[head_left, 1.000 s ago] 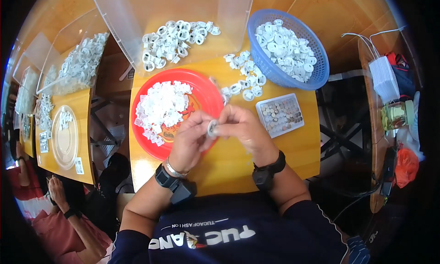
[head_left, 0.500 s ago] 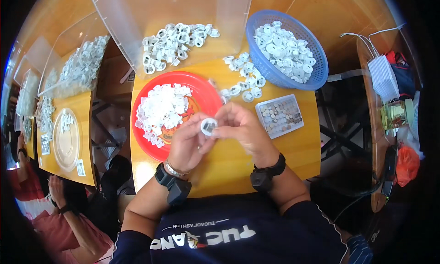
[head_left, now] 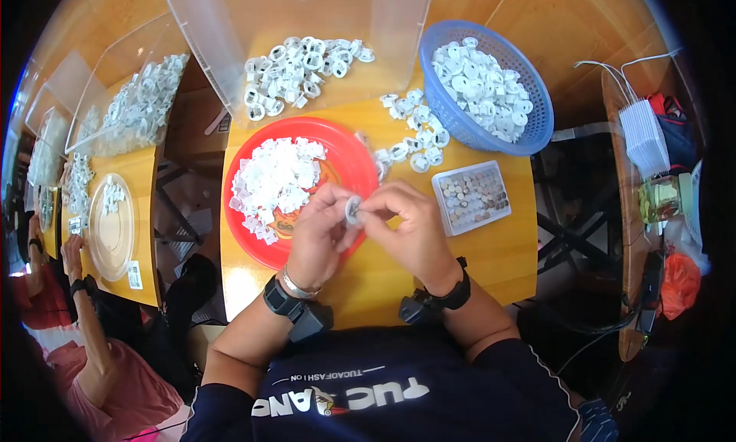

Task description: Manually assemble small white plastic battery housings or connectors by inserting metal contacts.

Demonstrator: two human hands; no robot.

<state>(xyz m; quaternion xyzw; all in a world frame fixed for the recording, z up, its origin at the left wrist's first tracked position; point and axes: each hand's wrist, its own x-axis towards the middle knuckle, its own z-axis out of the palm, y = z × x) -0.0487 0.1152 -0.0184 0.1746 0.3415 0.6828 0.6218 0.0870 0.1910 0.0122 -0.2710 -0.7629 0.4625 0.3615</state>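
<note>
My left hand (head_left: 318, 223) pinches a small round white plastic part (head_left: 353, 210) between thumb and fingers, over the near right edge of the red plate (head_left: 349, 147). The part is turned nearly edge-on. Against its face rest the closed fingertips of my right hand (head_left: 402, 220); whether they hold something tiny is hidden. A heap of small white plastic pieces (head_left: 276, 177) lies on the plate. To the right of my hands sits a white tray (head_left: 458, 229) of small round metallic discs (head_left: 475, 193).
A blue basket (head_left: 540, 105) of white round parts stands at the back right, with loose parts (head_left: 418, 139) beside it. More lie in a tipped clear bin (head_left: 230, 82). At the left, another person's arm (head_left: 92, 327) reaches to a neighbouring table (head_left: 146, 243).
The round part has turned from facing up to nearly edge-on. My right fingers have shifted from its edge to its face. At the left, the other person's hand has moved up to the table.
</note>
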